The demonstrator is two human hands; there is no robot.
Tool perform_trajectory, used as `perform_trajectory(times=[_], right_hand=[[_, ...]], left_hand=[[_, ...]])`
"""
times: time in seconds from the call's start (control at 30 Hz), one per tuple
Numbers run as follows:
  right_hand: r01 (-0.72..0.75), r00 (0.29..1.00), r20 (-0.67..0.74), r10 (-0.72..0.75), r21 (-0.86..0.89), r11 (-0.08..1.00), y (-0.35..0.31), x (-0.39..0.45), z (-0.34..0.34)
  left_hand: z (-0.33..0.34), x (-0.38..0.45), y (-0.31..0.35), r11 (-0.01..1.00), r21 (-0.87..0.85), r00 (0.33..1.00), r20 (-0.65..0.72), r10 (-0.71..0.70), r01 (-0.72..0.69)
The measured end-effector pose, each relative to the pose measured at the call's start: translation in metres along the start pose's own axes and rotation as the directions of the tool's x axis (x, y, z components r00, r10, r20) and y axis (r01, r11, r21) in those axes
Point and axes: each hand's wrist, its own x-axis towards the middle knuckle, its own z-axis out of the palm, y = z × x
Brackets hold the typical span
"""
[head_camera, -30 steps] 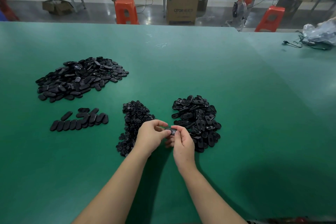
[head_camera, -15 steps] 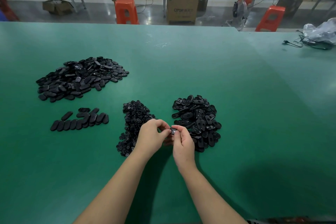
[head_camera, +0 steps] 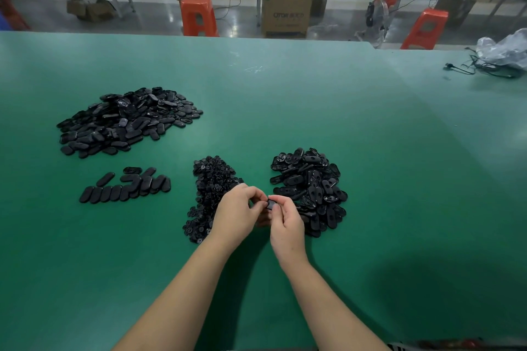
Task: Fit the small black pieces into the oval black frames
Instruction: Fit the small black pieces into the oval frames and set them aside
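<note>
My left hand (head_camera: 238,215) and my right hand (head_camera: 285,224) meet above the green table, fingertips together on one oval black frame (head_camera: 271,204). Only a sliver of that frame shows between the fingers; whether a small piece sits in it is hidden. A heap of small black pieces (head_camera: 209,188) lies just left of my hands. To their right sits a pile of oval black frames (head_camera: 312,185) with open slots.
A large heap of black oval parts (head_camera: 125,120) lies at the far left, with a short row of ovals (head_camera: 125,189) in front of it. A plastic bag and black cable (head_camera: 502,57) sit at the table's far right. Orange stools and boxes stand beyond the table edge.
Both hands stay together on the same oval frame; the fingers have shifted only slightly. The piles have not moved.
</note>
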Motion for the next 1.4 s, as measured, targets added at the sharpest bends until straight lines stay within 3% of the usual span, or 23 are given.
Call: perform_trajectory(times=[0.3,0.57,0.7,0.9,1.23,1.4], right_hand=[[0.000,1.000,-0.005,0.000,0.061,0.998,0.001,0.001,-0.001],[-0.051,0.998,0.044,0.046,0.137,0.989,-0.001,0.002,-0.002],[-0.046,0.998,0.051,0.041,0.117,0.992,-0.002,0.001,-0.002],[-0.041,0.998,0.049,0.036,0.106,0.994,-0.005,0.000,-0.003],[-0.058,0.996,0.067,0.053,0.087,0.994,-0.003,0.001,-0.002],[-0.066,0.997,0.049,0.061,0.094,0.993,0.000,0.001,-0.002]], left_hand=[[0.003,-0.004,-0.003,0.996,-0.070,0.999,0.000,0.054,-0.054],[0.003,-0.003,-0.003,0.983,-0.159,0.994,0.067,-0.086,0.096],[0.001,-0.001,-0.006,0.964,-0.224,0.982,0.150,-0.111,0.144],[0.001,-0.001,-0.005,0.928,-0.312,0.974,0.164,-0.160,0.204],[-0.001,0.000,0.002,0.971,-0.118,0.973,0.125,-0.195,0.210],[0.003,-0.001,0.007,0.971,-0.100,0.974,0.098,-0.206,0.215]])
